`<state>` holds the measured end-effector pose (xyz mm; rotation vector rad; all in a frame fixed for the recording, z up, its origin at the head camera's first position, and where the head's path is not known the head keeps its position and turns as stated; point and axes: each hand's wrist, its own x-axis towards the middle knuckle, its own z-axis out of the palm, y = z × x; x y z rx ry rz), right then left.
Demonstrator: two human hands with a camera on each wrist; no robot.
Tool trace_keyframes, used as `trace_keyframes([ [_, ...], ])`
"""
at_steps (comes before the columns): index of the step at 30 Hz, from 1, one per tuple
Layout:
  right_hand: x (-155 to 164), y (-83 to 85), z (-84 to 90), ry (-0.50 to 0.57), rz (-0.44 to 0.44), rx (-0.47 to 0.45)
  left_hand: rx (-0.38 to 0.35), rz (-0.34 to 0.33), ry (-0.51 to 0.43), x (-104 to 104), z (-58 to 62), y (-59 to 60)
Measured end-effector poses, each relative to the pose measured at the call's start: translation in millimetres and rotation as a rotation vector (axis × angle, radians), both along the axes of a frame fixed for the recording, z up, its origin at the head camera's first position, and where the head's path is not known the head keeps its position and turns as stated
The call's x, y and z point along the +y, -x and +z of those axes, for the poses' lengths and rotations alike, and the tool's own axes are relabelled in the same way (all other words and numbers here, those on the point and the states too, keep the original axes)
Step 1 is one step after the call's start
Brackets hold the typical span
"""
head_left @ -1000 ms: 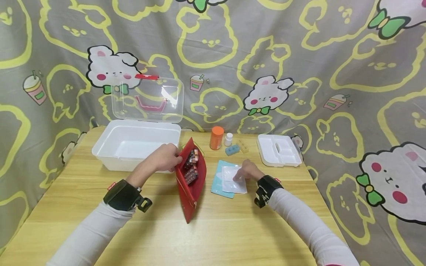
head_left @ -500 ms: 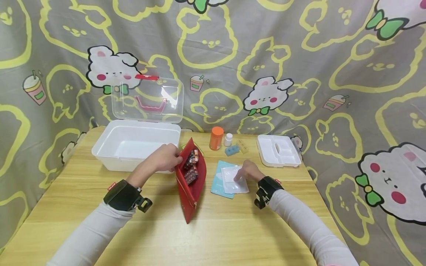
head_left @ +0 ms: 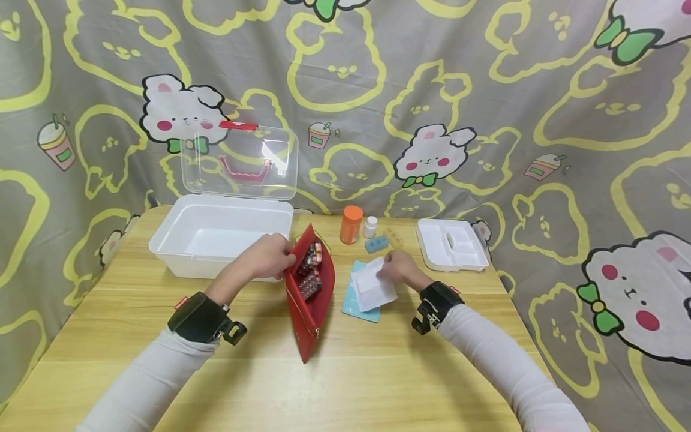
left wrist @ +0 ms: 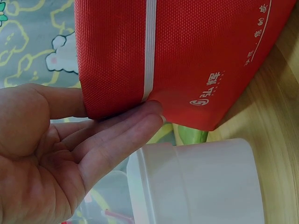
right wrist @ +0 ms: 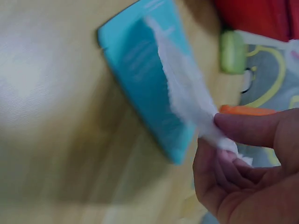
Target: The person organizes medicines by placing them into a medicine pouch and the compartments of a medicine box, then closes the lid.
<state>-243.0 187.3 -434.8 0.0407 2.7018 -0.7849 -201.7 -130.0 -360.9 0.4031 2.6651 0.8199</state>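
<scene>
My left hand [head_left: 270, 257] pinches the upper edge of a red zip pouch [head_left: 309, 318], which stands upright with its mouth spread. Blister packs of pills [head_left: 310, 282] show inside it. In the left wrist view the thumb lies on one face of the pouch [left wrist: 196, 56] and the fingers on the other. My right hand [head_left: 400, 268] pinches a flat white packet [head_left: 372, 288] by its edge, tilted above a light blue packet [head_left: 353, 305] that lies on the table. The right wrist view shows the white packet [right wrist: 182, 79] between thumb and fingers, lifted off the blue one.
A white box [head_left: 221, 234] with its clear lid raised stands at the back left. Behind the packets are an orange bottle [head_left: 351, 225], a small white bottle [head_left: 370, 227], and blue [head_left: 376, 243] and yellow pill cases [head_left: 396, 237]. A white divided tray [head_left: 452, 245] lies to the right.
My right hand has taken hold of the white packet and raised it off the blue packet, shifting slightly up and left. The left hand and pouch have stayed still.
</scene>
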Motion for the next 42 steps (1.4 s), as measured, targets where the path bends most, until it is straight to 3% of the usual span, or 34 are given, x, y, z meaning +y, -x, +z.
trace_keyframes([
  [8, -20, -4.3, 49.5, 0.198, 0.045, 0.034, 0.003, -0.004, -0.004, 0, -0.3, 1.2],
  [17, -50, -18.1, 93.2, 0.249, 0.169, 0.128, 0.006, -0.003, 0.001, 1, 0.7, 0.9],
  [21, -61, -23.8, 96.4, 0.261, 0.196, 0.099, 0.008, -0.004, 0.003, 1, 1.3, 0.3],
  [27, -68, -27.4, 87.6, 0.257, 0.223, 0.079, 0.009, -0.003, -0.003, 2, 1.7, -0.5],
  [42, -80, -31.0, 81.1, 0.282, 0.233, 0.062, 0.01, -0.003, 0.006, 2, 2.8, -1.0],
])
